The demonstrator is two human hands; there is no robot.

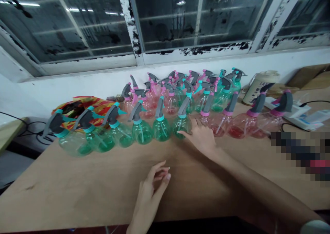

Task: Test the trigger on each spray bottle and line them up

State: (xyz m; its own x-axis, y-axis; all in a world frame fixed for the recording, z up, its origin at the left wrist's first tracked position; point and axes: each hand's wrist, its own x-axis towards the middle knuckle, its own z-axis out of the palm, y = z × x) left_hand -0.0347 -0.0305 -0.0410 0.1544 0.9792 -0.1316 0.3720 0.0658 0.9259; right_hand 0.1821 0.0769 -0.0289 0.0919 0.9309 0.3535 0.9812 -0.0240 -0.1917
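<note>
Several green spray bottles [141, 130] and pink spray bottles [239, 124] with grey triggers stand in rows on a wooden table [77, 189] under a window. My right hand [201, 136] reaches forward, fingers spread, its thumb touching the rightmost green bottle [182, 124] of the front row. It holds nothing. My left hand [153, 185] rests near the table's front edge, fingers loosely curled, empty, apart from every bottle.
A red and yellow bag [79, 106] lies behind the bottles at the left. A cream jug [259, 84], a white power strip [296, 115] and cardboard boxes [309, 76] sit at the right. Black cables [28, 129] run off the left edge. A blurred patch covers the right side.
</note>
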